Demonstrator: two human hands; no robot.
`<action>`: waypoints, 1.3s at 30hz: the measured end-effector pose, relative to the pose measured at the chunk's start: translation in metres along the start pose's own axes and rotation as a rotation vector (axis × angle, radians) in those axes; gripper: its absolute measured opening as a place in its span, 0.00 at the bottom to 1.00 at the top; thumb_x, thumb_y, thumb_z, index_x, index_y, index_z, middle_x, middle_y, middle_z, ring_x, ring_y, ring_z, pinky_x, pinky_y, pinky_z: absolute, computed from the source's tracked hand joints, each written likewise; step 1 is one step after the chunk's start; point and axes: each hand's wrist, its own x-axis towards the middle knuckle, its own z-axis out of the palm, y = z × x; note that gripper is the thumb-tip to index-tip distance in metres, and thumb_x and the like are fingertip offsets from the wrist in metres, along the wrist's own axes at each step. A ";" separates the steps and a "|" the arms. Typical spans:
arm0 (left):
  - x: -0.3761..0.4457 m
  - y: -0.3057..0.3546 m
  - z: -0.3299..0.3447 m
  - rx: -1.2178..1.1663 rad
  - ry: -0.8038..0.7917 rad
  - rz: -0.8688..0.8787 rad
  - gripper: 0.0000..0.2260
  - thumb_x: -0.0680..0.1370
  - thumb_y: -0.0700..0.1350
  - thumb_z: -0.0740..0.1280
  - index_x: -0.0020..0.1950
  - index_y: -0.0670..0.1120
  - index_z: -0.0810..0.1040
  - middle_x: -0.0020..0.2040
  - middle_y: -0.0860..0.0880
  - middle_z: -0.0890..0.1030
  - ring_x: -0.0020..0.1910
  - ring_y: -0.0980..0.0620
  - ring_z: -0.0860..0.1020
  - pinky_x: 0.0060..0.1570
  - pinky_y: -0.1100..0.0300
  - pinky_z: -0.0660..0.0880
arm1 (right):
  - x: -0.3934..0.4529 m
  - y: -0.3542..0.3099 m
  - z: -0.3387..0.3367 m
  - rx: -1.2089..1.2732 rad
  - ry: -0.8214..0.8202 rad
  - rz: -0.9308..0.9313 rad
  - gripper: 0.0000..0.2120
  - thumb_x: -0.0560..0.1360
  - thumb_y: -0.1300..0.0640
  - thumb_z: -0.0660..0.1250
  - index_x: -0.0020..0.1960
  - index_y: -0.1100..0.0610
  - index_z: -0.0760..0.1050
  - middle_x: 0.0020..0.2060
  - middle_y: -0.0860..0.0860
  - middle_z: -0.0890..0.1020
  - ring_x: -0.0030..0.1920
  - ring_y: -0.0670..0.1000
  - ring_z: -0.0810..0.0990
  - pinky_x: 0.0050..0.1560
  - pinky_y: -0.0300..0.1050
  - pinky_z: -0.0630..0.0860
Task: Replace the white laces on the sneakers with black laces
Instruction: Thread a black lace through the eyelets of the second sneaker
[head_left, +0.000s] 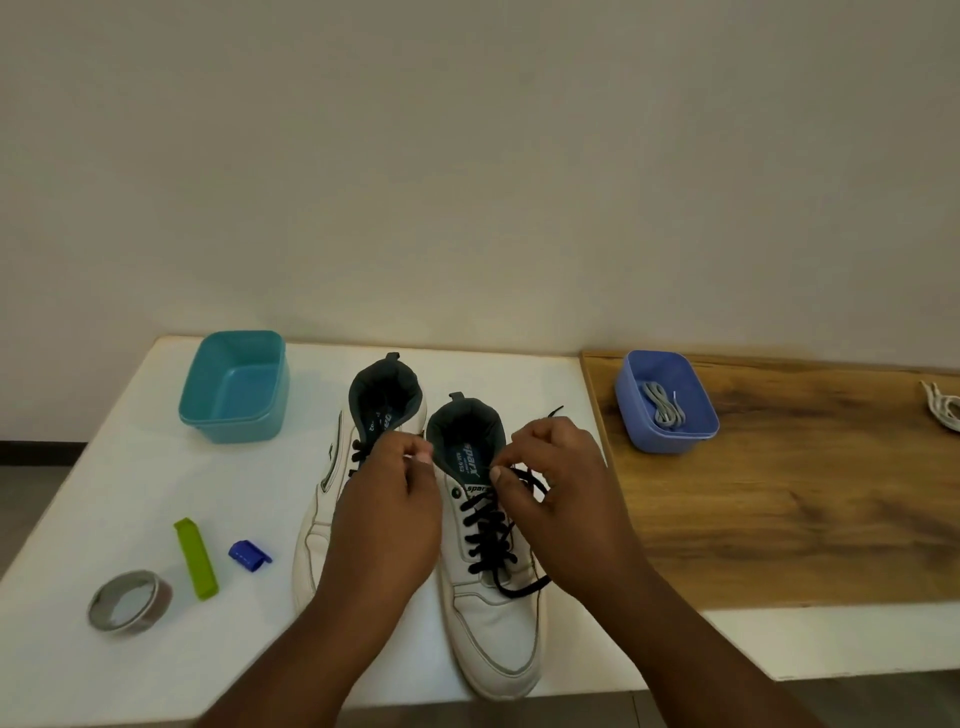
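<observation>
Nearest the camera, two forearms rise from the lower edge toward the right sneaker (488, 597), the landmark for what follows. The right hand (558, 499) lies over that sneaker's collar side, its curled fingers pinching a black lace (488, 535) near the top eyelets, a loop showing beside the thumb. The left hand (389, 514) sits just left of the landmark, fingers curled with fingertips drawn together; whether it grips the other lace end cannot be told. The sneaker's long axis runs away from the camera, toe nearest, opening farthest, so the lace ends lie at the far end, directly under both hands; the right hand is the nearer to the visible loop. The lacing appears complete up the eyelets, so the step in hand is judged to be tying. Touching the landmark's left flank stands the left sneaker (332, 499), also black-laced. Farther left lie a blue clip (249, 556), a green clip (196, 558) and a tape roll (130, 601); beyond them a teal tub (234, 387). To the right, on the wooden board (779, 499), a blue tub (666, 408) holds a pale lace (665, 405).
</observation>
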 end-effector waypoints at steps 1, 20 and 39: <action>0.000 -0.003 0.000 0.055 -0.021 -0.019 0.04 0.84 0.48 0.59 0.53 0.54 0.74 0.42 0.57 0.78 0.42 0.61 0.76 0.38 0.66 0.68 | 0.000 0.002 0.004 -0.039 -0.011 0.016 0.03 0.78 0.49 0.69 0.50 0.43 0.81 0.59 0.40 0.75 0.64 0.44 0.70 0.57 0.41 0.72; 0.002 -0.015 0.003 0.046 -0.197 -0.022 0.06 0.79 0.45 0.70 0.55 0.49 0.78 0.43 0.54 0.81 0.39 0.64 0.76 0.39 0.79 0.67 | 0.009 -0.004 0.008 -0.014 -0.263 0.168 0.06 0.78 0.49 0.71 0.45 0.38 0.80 0.78 0.38 0.61 0.80 0.51 0.50 0.76 0.65 0.57; 0.006 -0.020 0.010 0.125 -0.189 0.086 0.10 0.77 0.54 0.71 0.57 0.59 0.76 0.48 0.60 0.80 0.43 0.63 0.79 0.41 0.71 0.69 | 0.007 0.003 0.032 0.079 -0.064 0.248 0.08 0.78 0.49 0.70 0.41 0.37 0.79 0.73 0.41 0.70 0.76 0.49 0.63 0.72 0.62 0.65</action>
